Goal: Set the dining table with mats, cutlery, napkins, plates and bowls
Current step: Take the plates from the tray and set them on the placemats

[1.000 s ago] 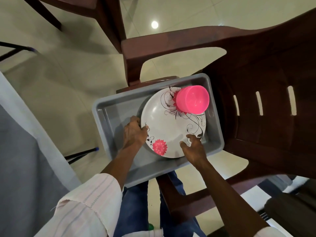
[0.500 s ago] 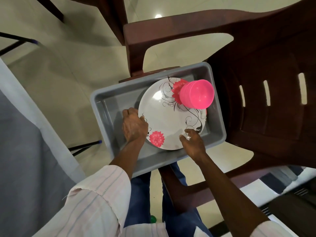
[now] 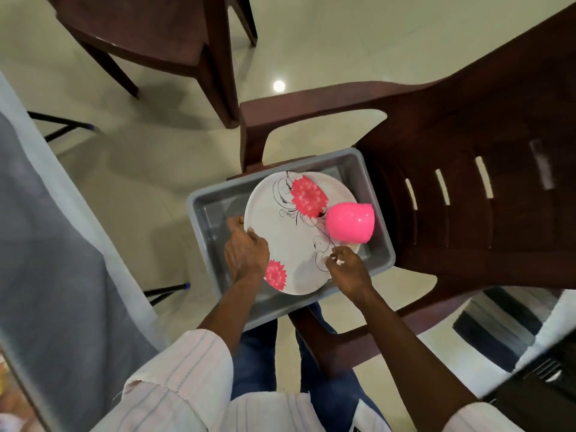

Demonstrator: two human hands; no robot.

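Note:
A white plate (image 3: 293, 241) with red flowers and black swirls is lifted and tilted over a grey plastic tub (image 3: 205, 219). My left hand (image 3: 244, 254) grips the plate's left rim. My right hand (image 3: 349, 269) pinches its near right edge. An upturned pink bowl (image 3: 350, 222) lies tipped on its side at the plate's right edge, its base toward me. A second plate's rim shows just under the first at the upper right.
The tub rests on the seat of a dark brown plastic chair (image 3: 467, 188). Another brown chair (image 3: 162, 35) stands beyond on the tiled floor. A table with a grey cloth (image 3: 46, 244) runs along the left. My jeans show below the tub.
The plate has risen and tilted in both hands, and the pink bowl has slid from the flower toward the plate's right edge and tipped over.

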